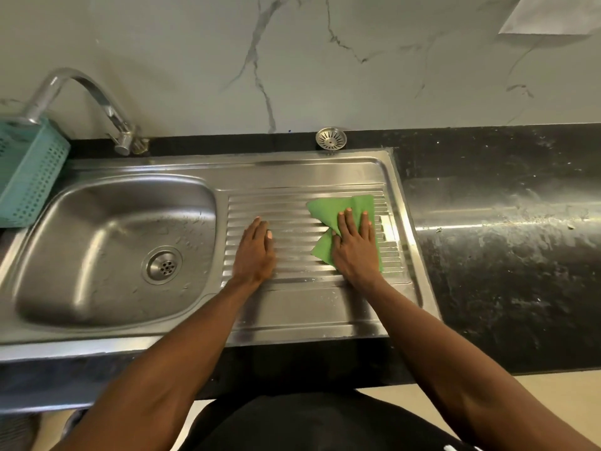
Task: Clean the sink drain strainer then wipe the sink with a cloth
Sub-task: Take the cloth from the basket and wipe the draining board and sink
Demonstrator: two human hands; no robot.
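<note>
A green cloth lies on the ribbed drainboard of the steel sink. My right hand presses flat on the cloth with straight fingers. To its left my left hand rests flat on the bare ribs, holding nothing. The round metal drain strainer sits on the black counter strip behind the drainboard, by the wall. The sink basin is at the left, wet with drops, and its drain is open to view.
A chrome tap arches over the basin's back left. A teal perforated basket stands at the far left edge. Black stone counter stretches to the right. A marble wall rises behind.
</note>
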